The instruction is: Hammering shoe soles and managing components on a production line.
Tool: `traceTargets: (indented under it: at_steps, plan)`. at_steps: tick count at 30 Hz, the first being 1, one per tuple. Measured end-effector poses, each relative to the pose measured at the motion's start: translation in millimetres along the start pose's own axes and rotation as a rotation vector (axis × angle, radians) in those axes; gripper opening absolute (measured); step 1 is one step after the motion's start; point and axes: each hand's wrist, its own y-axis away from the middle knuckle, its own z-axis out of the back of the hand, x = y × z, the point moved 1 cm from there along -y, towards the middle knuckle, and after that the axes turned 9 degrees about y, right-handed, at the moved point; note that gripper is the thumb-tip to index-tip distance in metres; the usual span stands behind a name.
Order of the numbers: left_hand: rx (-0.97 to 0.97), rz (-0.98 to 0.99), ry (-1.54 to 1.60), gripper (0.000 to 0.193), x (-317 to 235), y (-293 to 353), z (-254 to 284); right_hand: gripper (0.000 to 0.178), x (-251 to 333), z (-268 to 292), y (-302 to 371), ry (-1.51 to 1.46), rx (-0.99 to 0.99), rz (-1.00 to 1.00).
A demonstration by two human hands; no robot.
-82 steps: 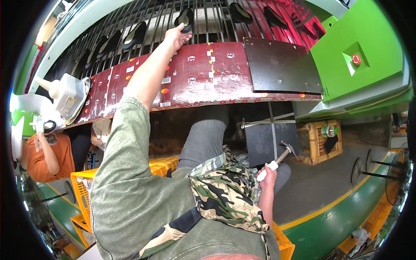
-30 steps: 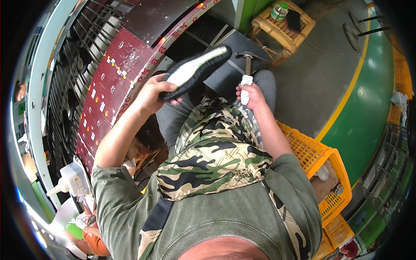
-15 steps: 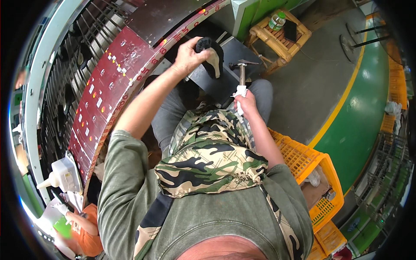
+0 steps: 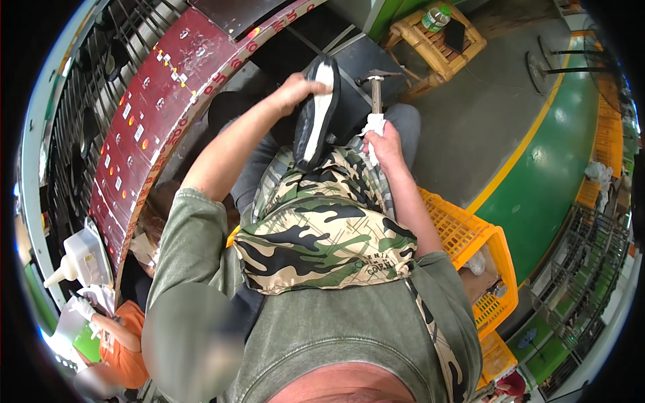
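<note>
The left hand (image 4: 295, 93) grips the black shoe (image 4: 314, 124) by its edge, thumb pressed on the pale inner face, fingers behind. The shoe is held lengthwise above the lap, its lower end at the top of the camouflage apron (image 4: 322, 235); contact there cannot be determined. The right hand (image 4: 385, 144) is closed around the white-wrapped handle of the hammer (image 4: 377, 99), head pointing away from the body. Left: red-brown bench (image 4: 138, 131). Right: yellow crate (image 4: 500, 255). Beyond the hammer: bamboo stool (image 4: 440, 64) carrying a bottle (image 4: 435, 20).
</note>
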Motion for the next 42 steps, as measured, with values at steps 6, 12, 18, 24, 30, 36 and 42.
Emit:
traceTargets:
  at_steps: [6, 12, 18, 24, 30, 36, 42]
  plan:
    - [-0.03, 0.338, 0.341, 0.048, 82, 39, 5, 0.03, 75, 7, 2, 0.203, 0.091, 0.113]
    - [-0.096, 0.235, 0.409, 0.049, 99, 36, 7, 0.028, 130, 0, -1, 0.058, -0.272, 0.566]
    - [-0.103, 0.22, 0.463, 0.05, 115, 26, 15, 0.039, 13, -22, -12, 0.679, 0.135, 0.081]
    - [-0.071, 0.254, 0.481, 0.05, 111, 29, 15, 0.032, 130, -5, 8, 0.196, -0.171, 0.537]
    - [-0.055, 0.273, 0.484, 0.047, 116, 22, 11, 0.038, 26, -40, -13, 0.664, 0.164, -0.09]
    - [-0.047, 0.307, 0.539, 0.04, 118, 25, 20, 0.032, 129, -12, -11, 0.346, -0.093, 0.399]
    - [-0.012, 0.348, 0.584, 0.04, 127, 13, 23, 0.034, 70, -30, -29, 0.89, 0.31, -0.084]
